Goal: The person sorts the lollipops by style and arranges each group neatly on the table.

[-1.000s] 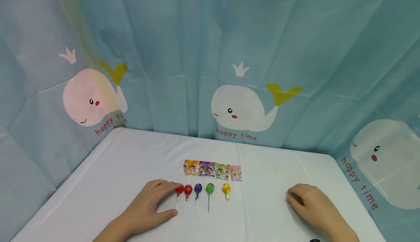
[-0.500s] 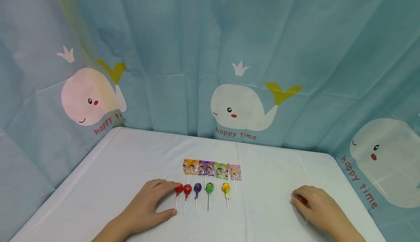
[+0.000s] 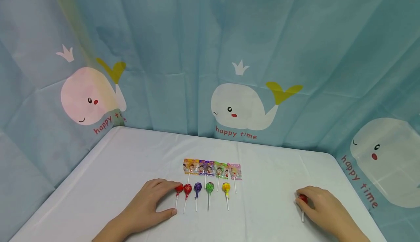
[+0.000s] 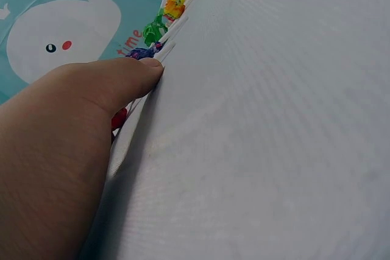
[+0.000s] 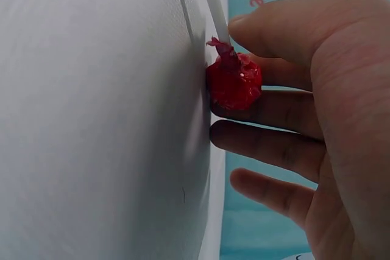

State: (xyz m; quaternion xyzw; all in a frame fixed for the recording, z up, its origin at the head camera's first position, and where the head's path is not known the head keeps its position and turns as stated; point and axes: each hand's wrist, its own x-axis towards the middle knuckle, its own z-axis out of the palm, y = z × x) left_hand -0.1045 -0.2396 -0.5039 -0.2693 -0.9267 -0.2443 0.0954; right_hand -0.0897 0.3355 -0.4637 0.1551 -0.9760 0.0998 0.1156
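My left hand [image 3: 147, 207] rests on the white cloth, its index fingertip at the head of the leftmost red lollipop [image 3: 179, 188] and its thumb near the stick's lower end. Beside that one lie another red lollipop [image 3: 187, 189], a purple one [image 3: 197, 187], a green one [image 3: 210, 187] and a yellow one [image 3: 226, 187], sticks toward me. Far to the right, my right hand [image 3: 323, 205] holds a red lollipop [image 5: 234, 83] low at the table. In the right wrist view, its thumb is at the stick and its fingers lie behind the wrapped ball.
Behind the row lie flat-wrapped lollipops: orange [image 3: 191, 166], purple [image 3: 206, 168], green [image 3: 221, 170] and pink [image 3: 235, 171]. A white cloth covers the table [image 3: 269, 176]. A blue curtain [image 3: 164, 52] printed with whales hangs along its back and sides.
My right hand has shifted slightly right, and the red lollipop in it now shows its head and its stick pointing toward me. My left hand has stayed in place.
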